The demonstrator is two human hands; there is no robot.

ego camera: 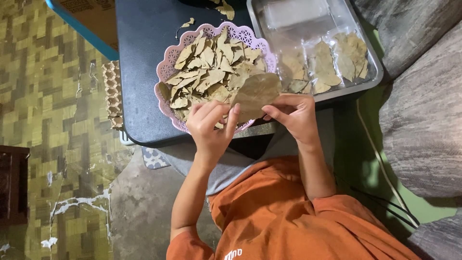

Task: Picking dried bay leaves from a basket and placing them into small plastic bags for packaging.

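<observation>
- A dark low table (144,72) stands on a worn, patterned yellow-brown floor (57,96), with grey cushions (423,110) off to one side.
- One large dried leaf (256,94) is held up just over the near edge of the table, between both hands.
- The left hand (209,125) has its fingers curled round the leaf's lower edge; the right hand (293,113) pinches the other side between thumb and fingers.
- The hands cover the leaf's bottom part, so its stem end cannot be made out.
- Behind it, a pink lace-edged basket (168,62) is heaped with dried leaves (207,72).
- Beside that, a metal tray (370,72) holds clear packets of leaves (332,65); its far end is cut off by the frame.
</observation>
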